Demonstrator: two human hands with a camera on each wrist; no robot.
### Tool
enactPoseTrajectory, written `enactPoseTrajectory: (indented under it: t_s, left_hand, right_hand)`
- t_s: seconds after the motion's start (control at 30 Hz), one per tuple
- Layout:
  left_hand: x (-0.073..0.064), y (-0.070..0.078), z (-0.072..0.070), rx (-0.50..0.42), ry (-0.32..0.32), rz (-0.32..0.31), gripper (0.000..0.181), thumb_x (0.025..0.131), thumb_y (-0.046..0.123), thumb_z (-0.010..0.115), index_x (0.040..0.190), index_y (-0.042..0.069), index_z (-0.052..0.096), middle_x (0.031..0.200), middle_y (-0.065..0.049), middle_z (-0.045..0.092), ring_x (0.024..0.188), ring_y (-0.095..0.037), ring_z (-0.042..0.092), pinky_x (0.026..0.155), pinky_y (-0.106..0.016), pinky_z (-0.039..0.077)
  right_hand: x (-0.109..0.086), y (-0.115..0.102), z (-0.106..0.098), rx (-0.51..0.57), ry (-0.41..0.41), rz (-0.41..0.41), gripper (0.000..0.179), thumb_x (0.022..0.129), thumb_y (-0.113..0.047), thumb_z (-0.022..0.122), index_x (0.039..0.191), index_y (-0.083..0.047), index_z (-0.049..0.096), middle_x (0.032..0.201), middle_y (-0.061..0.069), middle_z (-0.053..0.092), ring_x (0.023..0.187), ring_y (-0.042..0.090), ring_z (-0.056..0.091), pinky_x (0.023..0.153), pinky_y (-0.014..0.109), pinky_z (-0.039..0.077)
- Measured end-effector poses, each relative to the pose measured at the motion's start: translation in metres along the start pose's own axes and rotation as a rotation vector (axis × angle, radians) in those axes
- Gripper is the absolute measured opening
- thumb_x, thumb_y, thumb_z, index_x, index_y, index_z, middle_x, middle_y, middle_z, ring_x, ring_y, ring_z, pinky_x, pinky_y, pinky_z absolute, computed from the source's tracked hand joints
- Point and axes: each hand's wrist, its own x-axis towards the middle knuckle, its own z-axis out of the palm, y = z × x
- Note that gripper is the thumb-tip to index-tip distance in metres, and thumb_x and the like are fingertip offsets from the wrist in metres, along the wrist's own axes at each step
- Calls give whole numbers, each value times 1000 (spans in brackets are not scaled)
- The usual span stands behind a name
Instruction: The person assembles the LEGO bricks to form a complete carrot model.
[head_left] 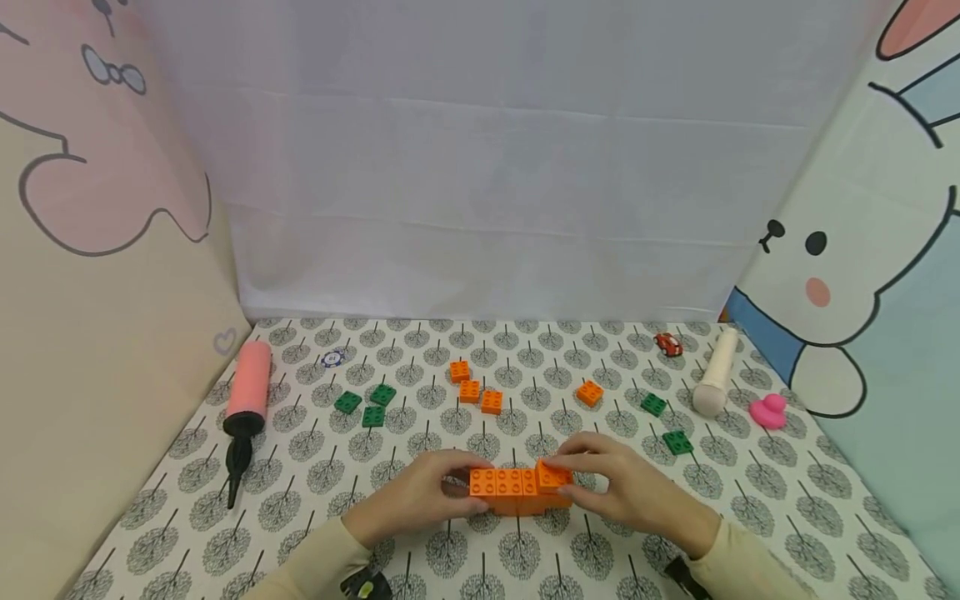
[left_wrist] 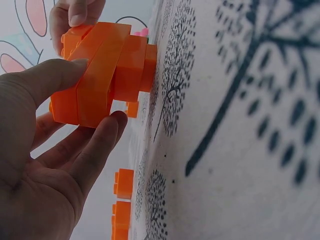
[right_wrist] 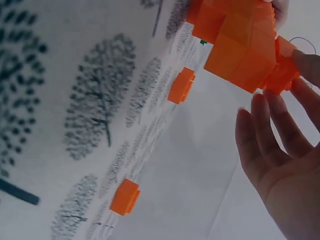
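An orange building-block structure [head_left: 504, 503], several blocks joined in layers, stands between the two hands near the middle front of the table. At its left end, my left hand [head_left: 423, 496] grips it, thumb on the near side and fingers on the far side. In the left wrist view, wider upper layers of the structure [left_wrist: 95, 75] sit over narrower lower ones. My right hand [head_left: 622, 483] pinches a small orange block [head_left: 552, 473] at the right end of the top. In the right wrist view that block [right_wrist: 282, 72] touches the structure; whether it is fully pressed down I cannot tell.
Behind the hands lie loose orange blocks [head_left: 469, 391] and another orange block [head_left: 589, 392]. Green blocks lie left [head_left: 372, 416] and right [head_left: 677, 442]. A pink pump [head_left: 248, 383] is far left; a red toy car [head_left: 668, 344], white cylinder [head_left: 716, 375] and pink duck [head_left: 768, 412] lie right.
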Motion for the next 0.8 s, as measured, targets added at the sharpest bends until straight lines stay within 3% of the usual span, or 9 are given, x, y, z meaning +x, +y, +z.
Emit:
enactPoseTrajectory:
  t_s: [0.2,0.43,0.8]
  left_hand:
    - [0,0,0,-15,-4,-7,47,84,31,79,128,26,65,115,10,67,100,-5,65,90,-23,54]
    - [1,0,0,-18,-6,-4,46,84,32,79,127,25,66,115,10,68,100,-5,65,90,-23,54]
    - [1,-1,1,-5,-2,7,44,84,33,78,126,26,67,112,11,68,97,-5,65,88,-22,55]
  right_hand:
    - [-3,3,4,125,-40,135,35,92,-27,72,126,-19,70,120,-4,69,106,14,65,88,35,58]
    - [-4,7,5,381,-61,202,36,94,-21,70,126,-6,68,119,12,71,106,15,68,78,28,60]
    - [-5,13,9,472,-61,219,35,90,-17,74,123,-6,70,120,14,70,105,11,66,79,34,61]
